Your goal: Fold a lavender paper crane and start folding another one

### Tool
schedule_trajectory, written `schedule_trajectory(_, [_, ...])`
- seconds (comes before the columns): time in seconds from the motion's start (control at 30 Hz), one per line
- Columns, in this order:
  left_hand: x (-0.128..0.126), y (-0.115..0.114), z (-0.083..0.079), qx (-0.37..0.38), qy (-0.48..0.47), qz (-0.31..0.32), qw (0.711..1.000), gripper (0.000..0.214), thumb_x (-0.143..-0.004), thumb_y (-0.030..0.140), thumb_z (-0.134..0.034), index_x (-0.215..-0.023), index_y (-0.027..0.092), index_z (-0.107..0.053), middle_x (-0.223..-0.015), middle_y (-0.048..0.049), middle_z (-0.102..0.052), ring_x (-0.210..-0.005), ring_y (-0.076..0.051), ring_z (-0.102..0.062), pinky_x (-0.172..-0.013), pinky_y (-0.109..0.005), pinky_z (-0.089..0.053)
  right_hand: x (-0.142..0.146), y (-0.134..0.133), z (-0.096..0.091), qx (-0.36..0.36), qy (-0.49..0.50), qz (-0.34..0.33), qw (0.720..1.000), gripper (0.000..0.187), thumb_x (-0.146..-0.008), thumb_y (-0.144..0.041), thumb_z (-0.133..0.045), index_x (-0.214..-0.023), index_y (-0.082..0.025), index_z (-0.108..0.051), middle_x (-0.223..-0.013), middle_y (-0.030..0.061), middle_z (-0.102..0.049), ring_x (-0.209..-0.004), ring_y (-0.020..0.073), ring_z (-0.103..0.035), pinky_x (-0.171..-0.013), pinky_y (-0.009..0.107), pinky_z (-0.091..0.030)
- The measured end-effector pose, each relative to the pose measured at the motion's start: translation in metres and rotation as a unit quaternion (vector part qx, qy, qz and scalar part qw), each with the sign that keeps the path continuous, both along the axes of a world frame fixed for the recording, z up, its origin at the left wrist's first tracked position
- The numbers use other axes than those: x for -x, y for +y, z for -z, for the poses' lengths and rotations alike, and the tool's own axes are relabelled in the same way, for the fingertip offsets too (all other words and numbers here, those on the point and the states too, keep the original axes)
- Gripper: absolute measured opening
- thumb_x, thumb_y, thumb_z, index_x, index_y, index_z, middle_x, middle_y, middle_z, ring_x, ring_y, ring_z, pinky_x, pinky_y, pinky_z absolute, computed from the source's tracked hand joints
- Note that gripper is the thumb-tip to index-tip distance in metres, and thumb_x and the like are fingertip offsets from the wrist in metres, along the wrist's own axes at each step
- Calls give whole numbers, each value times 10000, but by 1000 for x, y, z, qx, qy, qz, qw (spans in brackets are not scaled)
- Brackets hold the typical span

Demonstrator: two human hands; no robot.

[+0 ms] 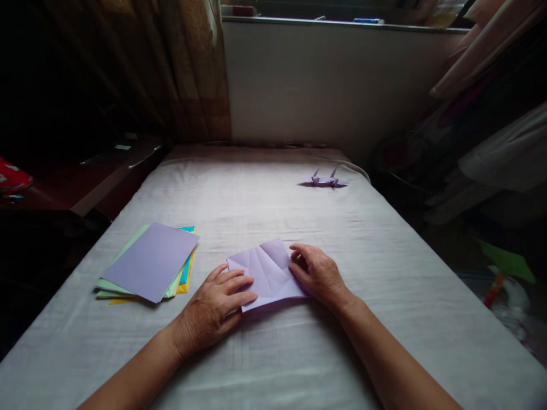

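Observation:
A creased sheet of purple origami paper (269,267) lies in front of me, with fold lines meeting near its middle. Its lower edge stands slightly off the cloth. My left hand (217,304) rests on the left side of the paper, fingers spread and laid over it. At the right edge is my right hand (318,276), its thumb touching the paper. Between that thumb and the bent index finger there is a gap; the other fingers are hidden. To the left lies a stack of coloured paper (151,262), purple on top, with green, blue and yellow sheets below.
Two folded purple paper cranes (325,181) stand at the far right of the cloth-covered table (239,193). Beyond it are a pale wall (320,85) and a curtain (188,68). Hanging clothes (504,142) and a green sheet (506,261) are at the right.

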State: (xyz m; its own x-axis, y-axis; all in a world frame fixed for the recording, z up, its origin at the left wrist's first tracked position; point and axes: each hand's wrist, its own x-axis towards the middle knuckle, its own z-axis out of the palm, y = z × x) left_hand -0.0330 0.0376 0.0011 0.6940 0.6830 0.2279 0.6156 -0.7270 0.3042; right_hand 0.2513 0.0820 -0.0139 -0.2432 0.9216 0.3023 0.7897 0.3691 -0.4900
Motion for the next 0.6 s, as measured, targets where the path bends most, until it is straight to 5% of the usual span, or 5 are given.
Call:
schedule_trajectory(0.23, [-3,14,5,-32,27,69,997,437,-832,115,-510,-1214,294,-621,-1328,-34,-627,-1280,-276,-524,-1109,-499,-358,-1,0,-7,15,25,-35,999,110,-871,-223,-538,-848,-233,-645,-913,45,-690,-879,194,-638,-806,313,-506])
schedule_trajectory(0.43, [-10,8,6,-115,21,37,992,350,-947,125,-401,-1173,241,-641,-1195,-58,-703,-1127,-262,-632,-1015,-477,-465,-4,0,-7,12,66,-46,997,204,-928,-242,-490,-952,-230,-693,-1028,62,-715,-970,197,-663,-889,337,-531])
schedule_trajectory(0.6, [-10,5,4,-193,34,-15,981,357,-967,101,-344,-1107,180,-662,-1148,-78,-724,-1065,-252,-670,-957,-441,-514,-7,-6,-19,-56,123,-1,991,209,-935,-213,-484,-997,-224,-684,-1008,68,-717,-943,191,-684,-871,333,-565])
